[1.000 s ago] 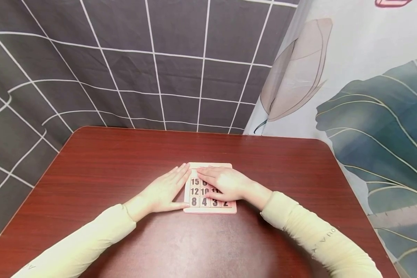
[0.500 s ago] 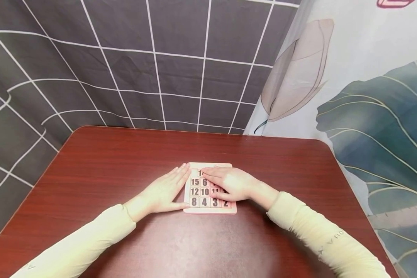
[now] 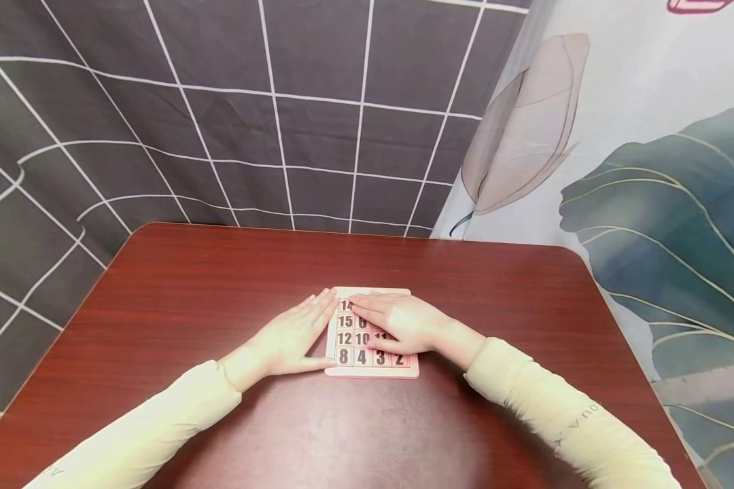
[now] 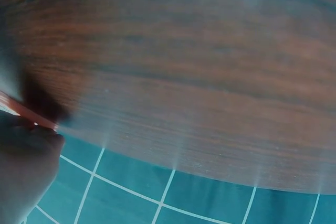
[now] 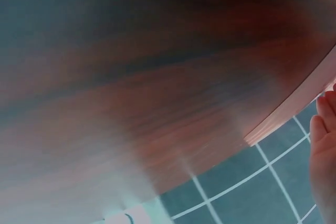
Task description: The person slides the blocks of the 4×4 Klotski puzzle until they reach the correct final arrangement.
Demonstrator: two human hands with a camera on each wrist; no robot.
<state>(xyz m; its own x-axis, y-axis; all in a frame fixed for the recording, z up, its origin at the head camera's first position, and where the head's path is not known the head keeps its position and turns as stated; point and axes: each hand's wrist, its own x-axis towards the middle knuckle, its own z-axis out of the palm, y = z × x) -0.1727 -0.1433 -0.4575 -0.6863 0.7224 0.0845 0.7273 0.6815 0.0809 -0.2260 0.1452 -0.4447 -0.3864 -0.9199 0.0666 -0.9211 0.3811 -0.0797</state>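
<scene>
A pale pink sliding number puzzle [image 3: 372, 372] lies flat on the table, its square tiles marked with black numbers. My left hand [image 3: 290, 337] lies along the puzzle's left side, fingers straight at the upper left edge and thumb at the lower left corner. Across the puzzle from the right, my right hand [image 3: 406, 324] rests with extended fingers over the upper tiles, hiding several of them. Its fingertips are right at the 14 tile [image 3: 345, 306] in the top left corner. The left wrist view catches part of the left hand [image 4: 26, 171] beside the puzzle's edge [image 4: 32, 117].
The dark red wooden table [image 3: 232, 265] has rounded far corners. Behind it hangs a grey curtain [image 3: 318, 136] with white grid lines, and at the right a white curtain [image 3: 624, 81] with large leaf prints.
The 14 tile has slid left into the top left corner, which was vacant. My right hand shifted slightly right, then back left; my left hand stays in place.
</scene>
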